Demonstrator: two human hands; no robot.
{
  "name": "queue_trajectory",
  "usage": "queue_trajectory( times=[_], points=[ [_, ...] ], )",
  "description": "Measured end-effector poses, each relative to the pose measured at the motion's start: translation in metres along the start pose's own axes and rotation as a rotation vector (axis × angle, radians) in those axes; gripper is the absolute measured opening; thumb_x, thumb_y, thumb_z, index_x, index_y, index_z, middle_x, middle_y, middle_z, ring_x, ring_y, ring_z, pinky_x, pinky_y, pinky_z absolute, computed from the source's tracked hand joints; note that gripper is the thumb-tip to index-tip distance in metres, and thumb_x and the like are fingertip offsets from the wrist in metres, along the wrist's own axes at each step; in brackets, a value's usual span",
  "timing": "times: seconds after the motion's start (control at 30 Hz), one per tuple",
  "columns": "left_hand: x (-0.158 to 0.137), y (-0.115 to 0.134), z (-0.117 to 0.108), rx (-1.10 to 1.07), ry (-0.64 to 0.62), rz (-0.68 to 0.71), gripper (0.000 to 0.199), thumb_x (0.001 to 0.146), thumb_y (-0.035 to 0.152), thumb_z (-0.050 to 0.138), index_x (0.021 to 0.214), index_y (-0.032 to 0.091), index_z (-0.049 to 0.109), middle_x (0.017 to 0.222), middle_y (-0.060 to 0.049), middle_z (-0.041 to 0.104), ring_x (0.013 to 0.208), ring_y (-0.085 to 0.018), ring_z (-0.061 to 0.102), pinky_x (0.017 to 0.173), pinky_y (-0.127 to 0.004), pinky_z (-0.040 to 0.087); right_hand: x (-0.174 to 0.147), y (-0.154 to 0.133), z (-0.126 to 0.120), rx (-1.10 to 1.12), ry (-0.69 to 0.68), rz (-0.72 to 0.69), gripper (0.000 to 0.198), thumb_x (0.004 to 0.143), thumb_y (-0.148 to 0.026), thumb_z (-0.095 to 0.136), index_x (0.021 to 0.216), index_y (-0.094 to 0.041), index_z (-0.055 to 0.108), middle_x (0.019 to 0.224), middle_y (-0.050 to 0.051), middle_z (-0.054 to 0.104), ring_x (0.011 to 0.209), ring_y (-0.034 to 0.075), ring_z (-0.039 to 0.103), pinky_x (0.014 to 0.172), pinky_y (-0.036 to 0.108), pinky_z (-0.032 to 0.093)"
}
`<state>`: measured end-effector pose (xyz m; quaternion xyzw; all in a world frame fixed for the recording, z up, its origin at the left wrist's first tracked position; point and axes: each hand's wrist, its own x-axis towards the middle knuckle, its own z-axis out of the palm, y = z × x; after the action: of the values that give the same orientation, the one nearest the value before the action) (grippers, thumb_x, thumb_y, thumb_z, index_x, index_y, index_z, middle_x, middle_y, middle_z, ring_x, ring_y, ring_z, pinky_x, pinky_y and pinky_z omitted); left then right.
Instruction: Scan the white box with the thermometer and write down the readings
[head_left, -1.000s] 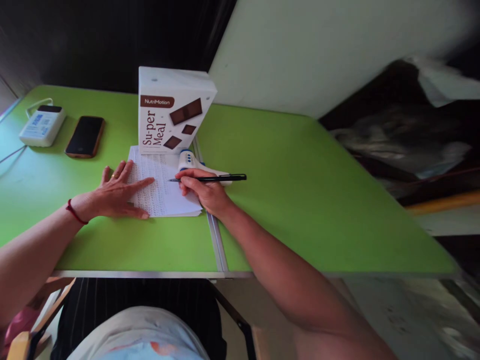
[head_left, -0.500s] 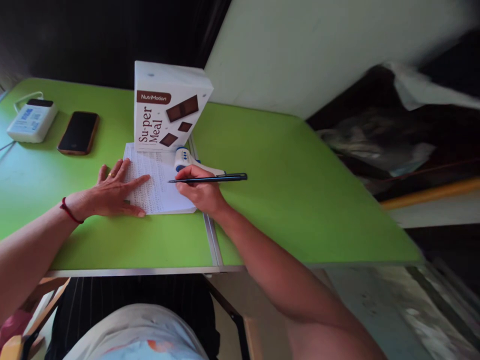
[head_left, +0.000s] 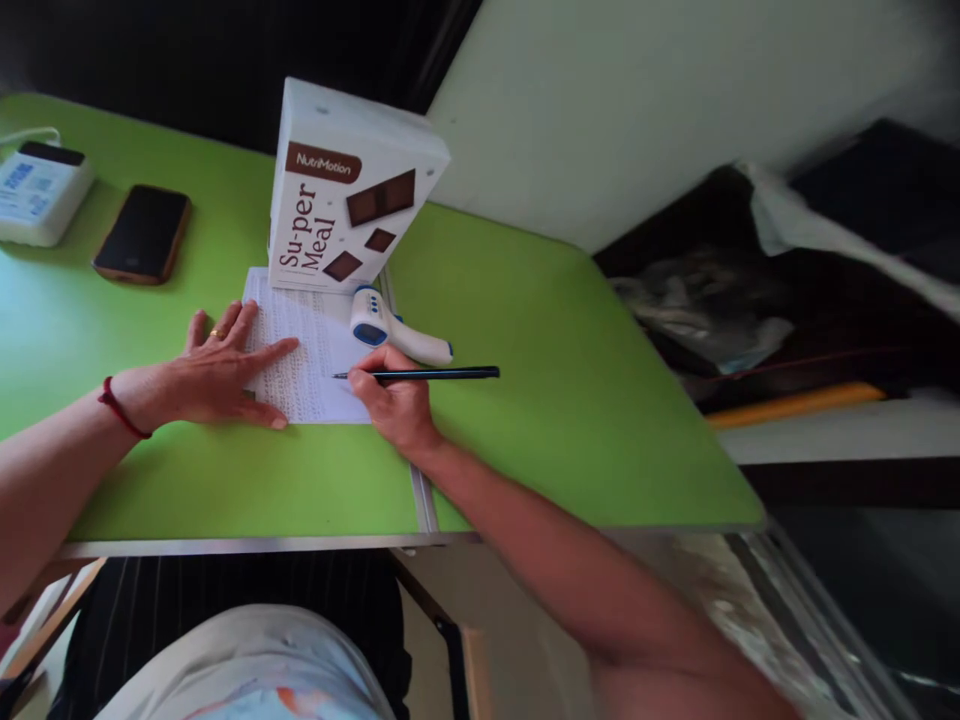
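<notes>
A sheet of paper [head_left: 304, 350] covered in rows of small writing lies on the green table. My left hand [head_left: 225, 370] rests flat over its left side, fingers spread. Between the fingertips of my right hand [head_left: 397, 402] is a dark pen [head_left: 457, 373], its tip at the paper and its barrel pointing right. Just beyond that hand lies a white and blue infrared thermometer [head_left: 412, 340], its head over the paper. An upright white box [head_left: 322, 215] with brown print stands on the paper's far edge.
A dark phone [head_left: 146, 235] lies on the table [head_left: 540, 400] at the left. Beside it sits a white device [head_left: 45, 195] with a cable. A metal seam crosses the table near the paper. Shelving with a plastic bag [head_left: 720, 310] is at the right.
My right hand and the pen have shifted slightly toward me, uncovering more of the thermometer. The left hand stays on the paper. The whole view has tilted a little.
</notes>
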<state>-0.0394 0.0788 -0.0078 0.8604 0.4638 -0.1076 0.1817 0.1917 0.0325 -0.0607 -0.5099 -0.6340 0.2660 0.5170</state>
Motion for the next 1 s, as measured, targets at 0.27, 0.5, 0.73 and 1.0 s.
queue_trajectory(
  times=[0.27,0.5,0.73,1.0],
  points=[
    [0.0013,0.0002,0.0045,-0.018,0.009,0.002,0.104,0.081,0.071,0.074,0.165,0.033,0.025,0.172,-0.02,-0.015,0.157,-0.052,-0.013,0.12,-0.073,-0.003,-0.004,0.0003,0.0006,-0.039,-0.04,-0.026,0.014,0.081,-0.03,0.064,0.07,-0.024,0.058,0.061,-0.004,0.058,0.057,0.013,0.051,0.056,0.028,0.047],
    [0.0001,0.0025,0.0034,-0.038,0.014,0.01,0.106,0.08,0.072,0.074,0.166,0.033,0.024,0.173,-0.02,-0.012,0.157,-0.053,-0.012,0.12,-0.073,-0.002,-0.0039,-0.0032,-0.0002,-0.067,-0.052,0.039,0.015,0.079,-0.032,0.065,0.068,-0.024,0.059,0.06,-0.004,0.059,0.057,0.013,0.051,0.057,0.029,0.047],
    [0.0004,0.0006,0.0057,-0.045,0.036,0.03,0.105,0.082,0.072,0.072,0.166,0.032,0.025,0.174,-0.019,-0.011,0.156,-0.054,-0.011,0.119,-0.074,-0.003,-0.0044,-0.0041,-0.0011,-0.099,-0.077,0.0,0.016,0.081,-0.031,0.064,0.069,-0.025,0.057,0.061,-0.004,0.058,0.057,0.013,0.051,0.058,0.028,0.046],
    [0.0,0.0001,0.0044,-0.043,0.035,0.041,0.104,0.082,0.074,0.07,0.166,0.033,0.024,0.175,-0.017,-0.008,0.156,-0.055,-0.01,0.119,-0.073,-0.004,-0.0044,-0.0047,-0.0011,-0.075,-0.079,0.014,0.016,0.08,-0.032,0.064,0.068,-0.025,0.056,0.059,-0.005,0.057,0.056,0.013,0.049,0.057,0.028,0.046]
  ],
)
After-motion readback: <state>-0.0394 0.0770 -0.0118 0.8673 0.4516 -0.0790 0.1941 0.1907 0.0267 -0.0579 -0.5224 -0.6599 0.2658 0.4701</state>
